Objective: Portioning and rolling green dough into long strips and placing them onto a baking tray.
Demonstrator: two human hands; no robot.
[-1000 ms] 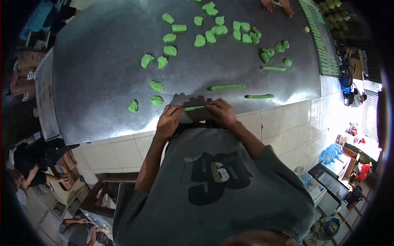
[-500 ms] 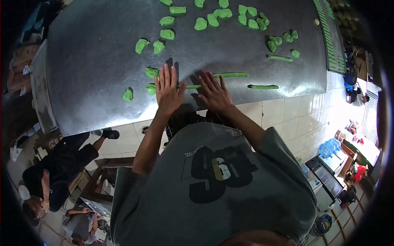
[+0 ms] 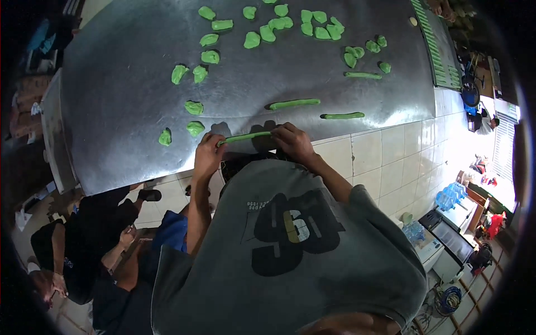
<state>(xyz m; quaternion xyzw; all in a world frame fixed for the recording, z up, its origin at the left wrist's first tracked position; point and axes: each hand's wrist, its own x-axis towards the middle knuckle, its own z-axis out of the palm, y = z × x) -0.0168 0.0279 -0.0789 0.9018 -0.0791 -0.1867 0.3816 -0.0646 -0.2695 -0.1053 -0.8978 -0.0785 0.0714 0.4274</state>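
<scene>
Left hand [image 3: 207,153] and right hand [image 3: 293,140] each pinch an end of a thin green dough rope [image 3: 245,136], fingers closed on it, at the near edge of the steel table [image 3: 111,111]. Two finished ropes [image 3: 294,103] lie just beyond, apart. Small green dough lumps [image 3: 195,107] scatter farther back. Nothing blocks the hands. White tiled floor [image 3: 385,151] right; a person in black [image 3: 84,234] crouches lower left.

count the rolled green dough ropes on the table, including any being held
4. One rope is held between the left hand and right hand; one lies just beyond; one to its right; one farther back right. Lumps aren't counted.
</scene>
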